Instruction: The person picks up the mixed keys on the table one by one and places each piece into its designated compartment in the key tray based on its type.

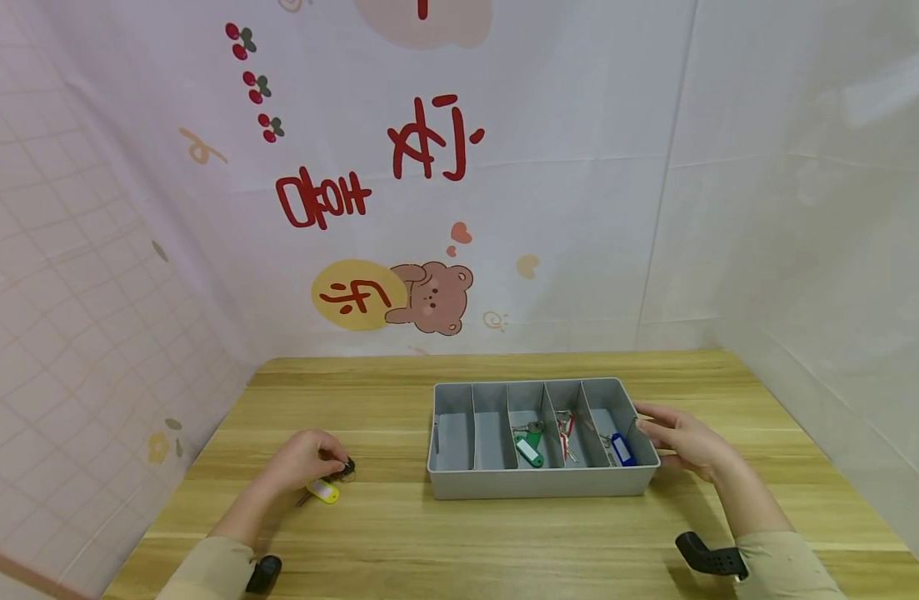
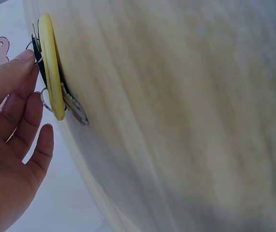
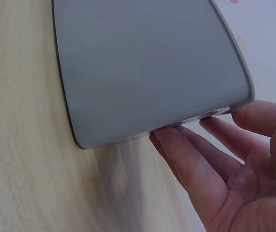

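Observation:
My left hand, at the table's left, pinches a small black object, probably a key tag, between thumb and fingers. A yellow key tag lies beside it; in the left wrist view that yellow tag has a ring and a key close by. A grey divided box stands right of centre. Its compartments hold keys with a green tag, a red tag and a blue tag. My right hand touches the box's right side, fingertips and thumb along the outer wall.
The two leftmost compartments show bare grey floors. A wooden table lies under everything. Behind it hangs a white printed cloth, and pale cloth walls border both sides. Black wrist straps or mounts sit at both sleeves.

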`<state>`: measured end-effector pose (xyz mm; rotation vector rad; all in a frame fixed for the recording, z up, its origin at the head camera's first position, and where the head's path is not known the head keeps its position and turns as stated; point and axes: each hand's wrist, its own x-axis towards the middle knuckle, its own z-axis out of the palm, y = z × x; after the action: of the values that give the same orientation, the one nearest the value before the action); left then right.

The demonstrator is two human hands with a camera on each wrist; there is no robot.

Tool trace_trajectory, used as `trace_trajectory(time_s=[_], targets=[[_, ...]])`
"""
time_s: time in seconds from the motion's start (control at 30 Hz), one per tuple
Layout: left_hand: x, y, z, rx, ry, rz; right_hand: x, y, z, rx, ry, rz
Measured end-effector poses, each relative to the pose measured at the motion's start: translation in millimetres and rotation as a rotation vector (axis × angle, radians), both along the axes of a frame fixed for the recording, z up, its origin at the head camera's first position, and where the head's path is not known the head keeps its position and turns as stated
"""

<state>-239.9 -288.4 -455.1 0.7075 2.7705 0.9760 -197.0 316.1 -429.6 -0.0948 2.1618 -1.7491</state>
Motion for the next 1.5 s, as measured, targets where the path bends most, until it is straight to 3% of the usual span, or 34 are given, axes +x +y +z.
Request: trace_trajectory(time_s=[0.47,0.73,1.1,1.5], targets=[[1.8,2.1,3.8,-0.002,0.032,0.035,1.0,-0.6,0.2,0.005,0.005,0.003],[3.5,5.8,13.2,0.041,-0.007,0.063,0.9,-0.5,-0.4,0.008,0.010,0.003],[2.8,10.2,19.5,0.014,0.121,0.092,0.7,0.5,-0.3,0.006,0.012,0.008],[0.2,16.1,26.1,0.054,0.113,0.114,1.5,-1.1,0.7,0.021,0.006,-0.014]])
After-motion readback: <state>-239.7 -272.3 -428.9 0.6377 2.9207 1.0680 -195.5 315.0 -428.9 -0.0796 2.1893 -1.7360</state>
